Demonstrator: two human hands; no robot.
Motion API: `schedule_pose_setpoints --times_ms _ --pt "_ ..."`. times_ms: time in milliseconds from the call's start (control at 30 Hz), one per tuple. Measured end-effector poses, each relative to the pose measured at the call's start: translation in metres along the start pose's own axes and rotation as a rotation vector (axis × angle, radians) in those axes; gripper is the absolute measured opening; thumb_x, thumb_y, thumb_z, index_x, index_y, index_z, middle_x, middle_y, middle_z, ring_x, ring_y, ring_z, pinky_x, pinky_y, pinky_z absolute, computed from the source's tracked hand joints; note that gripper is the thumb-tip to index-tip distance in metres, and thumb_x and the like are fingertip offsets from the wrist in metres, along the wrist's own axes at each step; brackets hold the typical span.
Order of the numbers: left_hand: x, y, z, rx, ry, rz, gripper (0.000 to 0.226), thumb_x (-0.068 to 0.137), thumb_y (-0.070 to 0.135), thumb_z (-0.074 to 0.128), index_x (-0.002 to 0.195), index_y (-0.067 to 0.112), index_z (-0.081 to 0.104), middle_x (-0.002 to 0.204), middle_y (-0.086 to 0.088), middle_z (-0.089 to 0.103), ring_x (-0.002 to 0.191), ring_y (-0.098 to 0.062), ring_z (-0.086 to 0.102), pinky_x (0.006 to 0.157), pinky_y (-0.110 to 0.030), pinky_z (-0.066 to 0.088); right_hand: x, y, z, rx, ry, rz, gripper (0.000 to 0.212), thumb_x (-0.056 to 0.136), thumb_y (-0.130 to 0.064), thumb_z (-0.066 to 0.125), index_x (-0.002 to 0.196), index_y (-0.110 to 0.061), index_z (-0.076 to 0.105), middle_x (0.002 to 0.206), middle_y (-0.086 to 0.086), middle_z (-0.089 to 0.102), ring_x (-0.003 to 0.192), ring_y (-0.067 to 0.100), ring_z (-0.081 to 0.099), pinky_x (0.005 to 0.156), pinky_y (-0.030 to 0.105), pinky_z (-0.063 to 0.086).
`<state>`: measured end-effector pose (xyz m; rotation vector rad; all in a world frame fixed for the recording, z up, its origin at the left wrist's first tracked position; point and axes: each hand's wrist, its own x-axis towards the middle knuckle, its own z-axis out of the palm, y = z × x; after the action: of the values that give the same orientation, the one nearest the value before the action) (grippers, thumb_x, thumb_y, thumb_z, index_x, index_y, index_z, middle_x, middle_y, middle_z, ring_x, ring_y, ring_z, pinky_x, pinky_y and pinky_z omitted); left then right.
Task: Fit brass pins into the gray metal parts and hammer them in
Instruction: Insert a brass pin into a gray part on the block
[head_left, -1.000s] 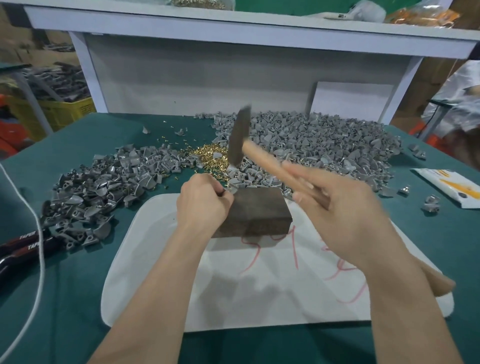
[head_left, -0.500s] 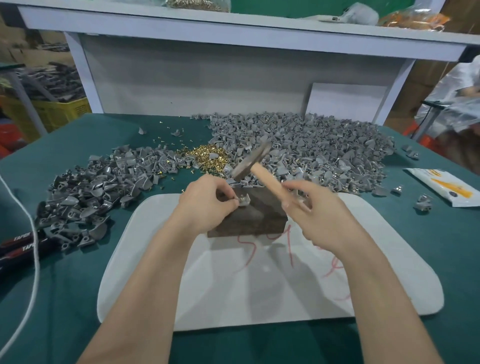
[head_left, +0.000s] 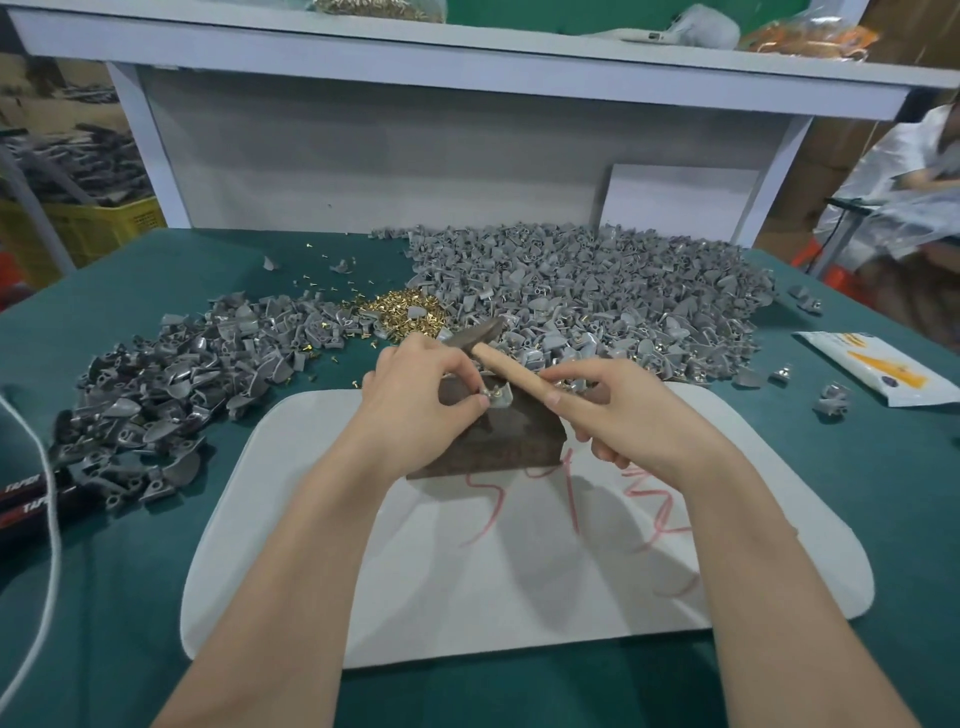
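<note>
Head view: at the left of the green bench (head_left: 156, 597) lies a loose heap of gray parts (head_left: 156, 395), and beside it, further back, the small mound of brass pins (head_left: 405, 312). The left hand (head_left: 415, 400) pinches one gray part (head_left: 493, 397) between thumb and fingertips, holding it on the near-left top of the dark block (head_left: 498, 447), as it did a second ago. What has changed is the hammer (head_left: 475, 335): a second ago it was raised high above the block, half a second ago it was halfway down, and now its head sits low just behind the left hand's fingers, the wooden handle slanting over the part. The right hand (head_left: 634, 415) is curled round that handle, one finger reaching towards the part. I judge the blow spent and the pin probably driven, though its seating is too small to see. The big unsorted heap (head_left: 597, 301) lies to the right.
</note>
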<state>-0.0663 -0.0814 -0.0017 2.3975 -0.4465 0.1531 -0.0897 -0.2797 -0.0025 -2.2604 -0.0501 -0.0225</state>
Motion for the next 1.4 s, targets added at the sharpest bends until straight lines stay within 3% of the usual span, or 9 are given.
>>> schedule_pose_setpoints --times_ms 100,167,233,300,433,633,833,1200,1400 --pt "-0.001 0.004 0.000 -0.073 0.040 0.097 0.023 0.085 0.026 0.067 0.071 0.038 0.053 0.090 0.014 0.048 0.088 -0.010 0.050 0.082 -0.029 0.037 -0.001 0.000 0.000 0.043 -0.070 -0.032 0.017 0.089 -0.036 0.060 0.104 -0.040 0.065 0.054 -0.004 0.051 0.040 0.014 0.043 0.039 0.022 0.034" --pt "-0.001 0.006 0.003 -0.076 0.040 0.131 0.026 0.085 0.026 0.067 0.069 0.039 0.050 0.088 0.012 0.051 0.082 -0.003 0.052 0.084 -0.030 0.038 -0.001 -0.003 -0.002 -0.028 -0.128 -0.048 0.015 0.087 -0.040 0.062 0.101 -0.043 0.065 0.056 -0.002 0.056 0.042 0.015 0.048 0.042 0.024 0.038" --pt "0.000 0.005 0.007 -0.016 0.038 0.130 0.024 0.085 0.030 0.067 0.070 0.039 0.051 0.096 0.010 0.053 0.097 -0.009 0.051 0.094 -0.035 0.034 0.000 -0.005 -0.004 -0.154 -0.122 -0.072 0.023 0.085 -0.041 0.064 0.108 -0.037 0.066 0.067 0.006 0.062 0.052 0.018 0.055 0.053 0.029 0.046" --pt "0.001 0.003 0.010 0.031 0.035 0.107 0.018 0.085 0.033 0.066 0.073 0.038 0.054 0.104 0.011 0.053 0.109 -0.014 0.044 0.093 -0.032 0.027 0.002 -0.006 -0.004 -0.300 -0.024 -0.122 0.030 0.082 -0.042 0.067 0.111 -0.033 0.067 0.080 0.003 0.064 0.069 0.013 0.058 0.070 0.025 0.045" --pt "0.002 0.000 0.013 0.047 0.051 0.117 0.012 0.083 0.031 0.069 0.074 0.034 0.061 0.106 0.016 0.051 0.117 -0.014 0.041 0.093 -0.028 0.023 0.003 -0.021 0.006 -0.245 0.253 -0.271 0.011 0.081 -0.026 0.071 0.090 -0.023 0.074 0.082 -0.006 0.061 0.079 0.011 0.057 0.076 0.023 0.043" --pt "0.002 0.001 0.009 0.103 0.068 0.095 0.013 0.079 0.030 0.069 0.070 0.033 0.060 0.112 0.013 0.053 0.120 -0.015 0.040 0.092 -0.026 0.018 0.002 -0.031 0.028 -0.380 0.203 -0.355 0.007 0.084 -0.023 0.065 0.085 -0.020 0.071 0.087 0.000 0.058 0.086 0.017 0.054 0.082 0.035 0.043" --pt "0.000 -0.004 0.002 0.227 0.019 0.069 0.011 0.077 0.030 0.068 0.069 0.032 0.061 0.121 0.012 0.048 0.123 -0.017 0.037 0.090 -0.024 0.014 0.003 -0.038 0.051 -0.546 0.229 -0.303 0.016 0.087 -0.023 0.055 0.089 -0.014 0.067 0.093 0.004 0.049 0.095 0.025 0.050 0.078 0.034 0.040" --pt "0.000 -0.008 0.002 0.222 0.001 0.105 0.007 0.084 0.027 0.063 0.079 0.022 0.064 0.122 0.011 0.047 0.123 -0.018 0.032 0.086 -0.026 0.013 -0.001 -0.043 0.058 -0.462 0.271 -0.251 0.012 0.088 -0.016 0.055 0.086 -0.007 0.062 0.095 0.009 0.056 0.092 0.028 0.053 0.074 0.031 0.034" --pt "0.001 -0.010 0.004 0.215 0.006 0.113 0.006 0.084 0.025 0.062 0.079 0.023 0.060 0.119 0.011 0.048 0.121 -0.017 0.031 0.083 -0.026 0.012 -0.002 -0.043 0.062 -0.420 0.299 -0.241 0.011 0.087 -0.014 0.055 0.082 -0.006 0.061 0.082 0.001 0.044 0.088 0.028 0.053 0.074 0.032 0.035"
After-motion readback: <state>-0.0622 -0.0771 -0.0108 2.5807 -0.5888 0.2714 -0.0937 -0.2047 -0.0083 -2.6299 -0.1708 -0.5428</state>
